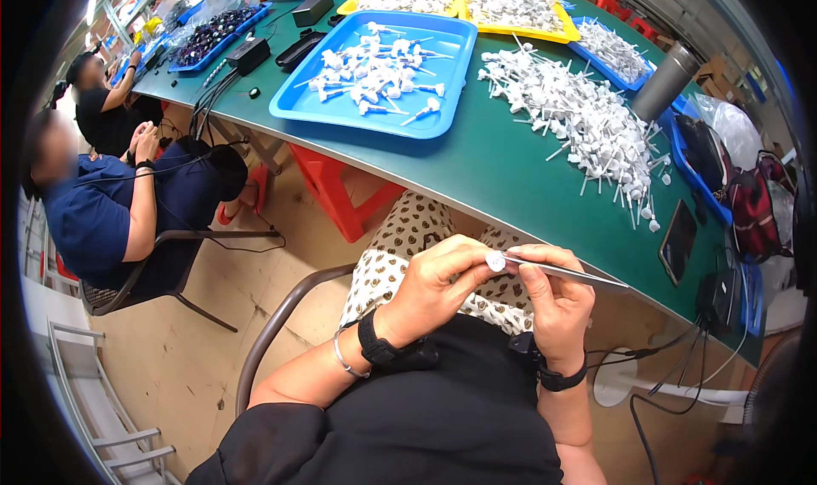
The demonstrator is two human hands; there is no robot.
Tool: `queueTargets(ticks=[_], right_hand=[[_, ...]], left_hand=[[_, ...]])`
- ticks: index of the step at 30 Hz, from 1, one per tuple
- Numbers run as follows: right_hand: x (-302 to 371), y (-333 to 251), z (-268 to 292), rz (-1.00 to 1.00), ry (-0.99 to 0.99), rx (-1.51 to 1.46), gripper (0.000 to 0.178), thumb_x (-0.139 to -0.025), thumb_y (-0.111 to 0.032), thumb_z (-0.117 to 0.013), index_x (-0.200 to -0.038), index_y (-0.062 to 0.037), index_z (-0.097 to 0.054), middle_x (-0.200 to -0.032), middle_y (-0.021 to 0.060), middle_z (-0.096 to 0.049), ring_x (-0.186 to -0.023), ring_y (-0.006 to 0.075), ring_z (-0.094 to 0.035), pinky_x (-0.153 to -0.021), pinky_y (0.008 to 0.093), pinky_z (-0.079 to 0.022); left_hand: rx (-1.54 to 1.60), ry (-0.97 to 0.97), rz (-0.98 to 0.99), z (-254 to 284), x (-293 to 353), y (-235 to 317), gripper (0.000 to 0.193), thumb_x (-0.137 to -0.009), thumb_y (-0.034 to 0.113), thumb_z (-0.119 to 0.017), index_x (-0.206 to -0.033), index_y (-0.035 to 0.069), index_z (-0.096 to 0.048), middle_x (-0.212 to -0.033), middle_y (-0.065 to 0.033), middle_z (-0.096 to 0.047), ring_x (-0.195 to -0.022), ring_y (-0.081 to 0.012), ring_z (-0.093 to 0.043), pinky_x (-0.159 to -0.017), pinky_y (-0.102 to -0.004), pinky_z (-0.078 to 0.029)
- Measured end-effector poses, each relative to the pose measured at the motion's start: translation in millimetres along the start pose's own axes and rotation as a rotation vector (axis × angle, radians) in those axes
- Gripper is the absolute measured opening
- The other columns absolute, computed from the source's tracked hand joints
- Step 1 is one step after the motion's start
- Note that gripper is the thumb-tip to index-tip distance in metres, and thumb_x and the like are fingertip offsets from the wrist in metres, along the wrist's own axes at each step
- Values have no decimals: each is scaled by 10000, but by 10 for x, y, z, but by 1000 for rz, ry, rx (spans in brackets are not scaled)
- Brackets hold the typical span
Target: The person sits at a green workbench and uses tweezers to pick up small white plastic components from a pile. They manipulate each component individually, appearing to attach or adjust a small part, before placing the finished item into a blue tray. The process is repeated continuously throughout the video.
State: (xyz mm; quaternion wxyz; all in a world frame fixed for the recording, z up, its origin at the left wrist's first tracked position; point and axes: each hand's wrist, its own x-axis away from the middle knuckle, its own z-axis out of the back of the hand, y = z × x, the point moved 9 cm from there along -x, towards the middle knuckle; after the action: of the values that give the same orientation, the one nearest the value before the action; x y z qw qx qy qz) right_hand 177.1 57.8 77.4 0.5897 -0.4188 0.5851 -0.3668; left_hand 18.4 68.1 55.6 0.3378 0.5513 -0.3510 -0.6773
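My left hand [438,279] pinches a small round white plastic piece [495,261] between thumb and fingers, over my lap. My right hand [557,293] holds thin metal tweezers [566,271], their tip touching the white piece. Both hands sit below the near edge of the green table [485,166]. A heap of white stemmed plastic parts [587,115] lies on the table ahead of my right hand. A blue tray [298,102] holds several more of these parts.
Yellow trays [545,32] of white parts stand at the back, beside a grey metal flask [665,81] and a dark phone [678,240]. Two seated people [119,204] are on my left. A red stool [336,191] stands under the table; cables hang at right.
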Motion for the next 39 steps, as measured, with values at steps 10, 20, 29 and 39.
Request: queueTargets(ticks=[10,20,29,39], right_hand=[[-5,-52,-17,93,-16,140,123,-964,16,-688,-1086,30,-697,-1076,135,-730,-953,188,-700,-845,296,-560],[-6,-44,-25,120,-17,200,111,-954,19,-697,-1064,31,-705,-1030,133,-742,-932,207,-709,-825,310,-565],[-14,-37,-34,104,-15,214,96,-963,23,-687,-1054,46,-710,-1012,130,-742,-882,191,-716,-783,293,-577],[-16,-41,-32,102,2,241,71,-965,18,-690,-1024,46,-715,-970,109,-747,-819,164,-710,-743,278,-569]], left_hand=[[-102,16,-44,22,-14,48,195,-886,-29,-734,-1068,39,-742,-948,-103,-694,-828,-247,-696,-711,-336,-559],[-163,-9,-51,19,6,30,213,-888,-46,-739,-1091,19,-737,-983,-113,-717,-847,-225,-708,-720,-318,-572],[-191,-15,-81,11,20,29,223,-874,-41,-749,-1085,31,-735,-967,-113,-715,-838,-242,-707,-702,-324,-569],[-190,-30,-71,2,21,23,213,-875,-30,-754,-1080,25,-733,-957,-112,-714,-834,-246,-703,-702,-327,-564]])
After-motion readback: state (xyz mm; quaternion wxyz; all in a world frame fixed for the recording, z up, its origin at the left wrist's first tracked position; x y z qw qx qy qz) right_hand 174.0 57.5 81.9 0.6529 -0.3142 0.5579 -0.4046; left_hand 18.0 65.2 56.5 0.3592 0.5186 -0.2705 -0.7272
